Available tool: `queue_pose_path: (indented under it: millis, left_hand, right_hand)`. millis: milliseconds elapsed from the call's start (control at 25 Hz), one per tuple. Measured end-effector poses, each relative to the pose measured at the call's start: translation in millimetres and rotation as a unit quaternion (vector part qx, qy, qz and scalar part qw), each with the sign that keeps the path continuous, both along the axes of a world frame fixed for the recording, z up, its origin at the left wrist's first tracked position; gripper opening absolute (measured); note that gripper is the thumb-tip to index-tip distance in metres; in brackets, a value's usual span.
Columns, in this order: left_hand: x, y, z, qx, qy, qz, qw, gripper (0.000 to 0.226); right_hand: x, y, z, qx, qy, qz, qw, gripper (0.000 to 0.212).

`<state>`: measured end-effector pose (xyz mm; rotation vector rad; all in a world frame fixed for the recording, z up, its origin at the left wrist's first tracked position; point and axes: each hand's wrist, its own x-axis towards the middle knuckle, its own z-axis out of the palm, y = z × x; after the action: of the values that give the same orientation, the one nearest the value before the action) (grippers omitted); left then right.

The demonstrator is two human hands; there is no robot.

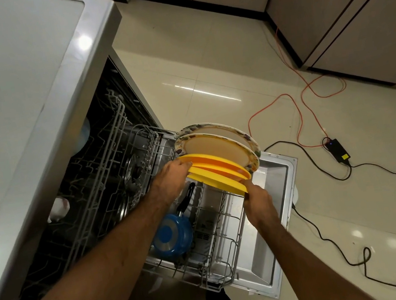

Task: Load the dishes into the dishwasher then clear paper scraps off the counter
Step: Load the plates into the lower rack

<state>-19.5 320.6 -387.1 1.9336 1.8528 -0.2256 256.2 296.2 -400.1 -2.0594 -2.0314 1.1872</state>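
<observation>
Glossy cream floor tiles [204,59] fill the kitchen, an orange cable [300,119] and a black power adapter [337,153] lying loose across them, and right in the middle stands the dishwasher [282,188], door dropped flat and lower rack [226,243] pulled out over it. Both arms are in. The left grip [172,176] curls its fingers over the left rim of the yellow plates [215,170], and the right grip [258,202] pinches the right edge of the nearest one, so both are closed on that stack. The yellow plates stand on edge at the far end of the rack, just in front of two patterned plates [216,144], which are slotted upright too. Nearer the camera a blue pan [172,235] sits upside down in the same rack, its black handle pointing up toward the plates. By the look of it, loading is well under way and these plates are being seated between the tines. Whether more dishes wait elsewhere, I cannot tell. The desk [13,74] on the left shows no paper scraps in the part in view, and that second job looks not yet begun.
</observation>
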Motion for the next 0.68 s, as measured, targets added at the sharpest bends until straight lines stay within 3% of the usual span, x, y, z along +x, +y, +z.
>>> queue_pose_path:
  millis: [160, 360, 680]
  left_hand:
    - [6, 6, -1, -0.013, -0.025, 0.096, 0.995, 0.051]
    - [4, -2, 6, -0.016, 0.023, 0.078, 0.997, 0.041]
    - [-13, -4, 16, 0.001, 0.029, 0.074, 0.997, 0.032]
  right_hand:
    - [-5, -1, -5, 0.006, -0.008, -0.022, 1.0, 0.024]
    - [-4, 3, -11, 0.011, -0.082, -0.022, 0.996, 0.022]
    - [-2, 16, 2, 0.109, -0.097, 0.046, 0.988, 0.028]
